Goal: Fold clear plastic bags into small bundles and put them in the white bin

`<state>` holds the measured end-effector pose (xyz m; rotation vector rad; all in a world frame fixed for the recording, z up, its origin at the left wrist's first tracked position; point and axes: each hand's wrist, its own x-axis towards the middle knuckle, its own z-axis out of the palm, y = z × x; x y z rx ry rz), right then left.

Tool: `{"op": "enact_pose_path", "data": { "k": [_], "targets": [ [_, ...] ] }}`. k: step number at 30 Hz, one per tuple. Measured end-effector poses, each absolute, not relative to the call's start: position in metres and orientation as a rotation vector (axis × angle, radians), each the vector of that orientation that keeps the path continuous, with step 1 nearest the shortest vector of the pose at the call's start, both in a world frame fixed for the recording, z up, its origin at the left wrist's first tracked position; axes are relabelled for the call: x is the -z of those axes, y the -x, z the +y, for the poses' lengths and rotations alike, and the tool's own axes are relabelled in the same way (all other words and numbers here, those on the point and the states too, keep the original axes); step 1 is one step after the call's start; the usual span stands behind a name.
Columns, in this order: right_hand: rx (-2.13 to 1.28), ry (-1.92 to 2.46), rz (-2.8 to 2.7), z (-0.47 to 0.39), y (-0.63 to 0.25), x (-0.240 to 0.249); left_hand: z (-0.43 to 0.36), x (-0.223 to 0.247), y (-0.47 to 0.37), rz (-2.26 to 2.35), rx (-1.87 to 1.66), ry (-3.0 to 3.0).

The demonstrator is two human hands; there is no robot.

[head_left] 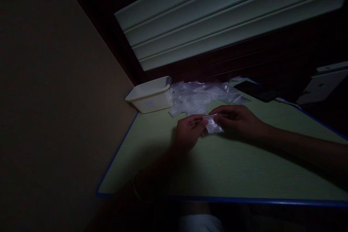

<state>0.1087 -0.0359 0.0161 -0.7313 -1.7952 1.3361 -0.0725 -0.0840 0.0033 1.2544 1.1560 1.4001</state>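
Worktop point(217, 170), pale green with a blue edge, spreads across the lower middle of the frame. Toward its far side lies a heap of clear plastic bags point(194, 96), just right of centre, with a white tub point(153, 102) beside it on the left. Below the heap, right hand point(239, 119) and left hand point(189, 130) each have a pinched grip on a small, shiny plastic packet point(214, 127).

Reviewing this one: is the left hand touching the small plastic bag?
Touching. The head view shows the left hand gripping the small plastic bag at its left edge, the thumb overlapping it.
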Motion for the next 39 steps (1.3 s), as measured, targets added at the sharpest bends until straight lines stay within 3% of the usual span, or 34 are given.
{"op": "enact_pose_path", "data": {
  "k": [15,25,39],
  "targets": [
    [-1.304,0.762,-1.753,-0.032,-0.110,-0.018,-0.084,-0.006,0.077,1.039,-1.436,-1.245],
    [-1.107,0.723,-1.873,-0.029,-0.115,-0.016,-0.084,-0.007,0.075,0.931,-1.255,-0.954],
    [-1.072,0.608,-1.936,-0.029,-0.120,-0.019,-0.087,-0.006,0.070,1.086,-1.280,-1.176]
  ]
}}
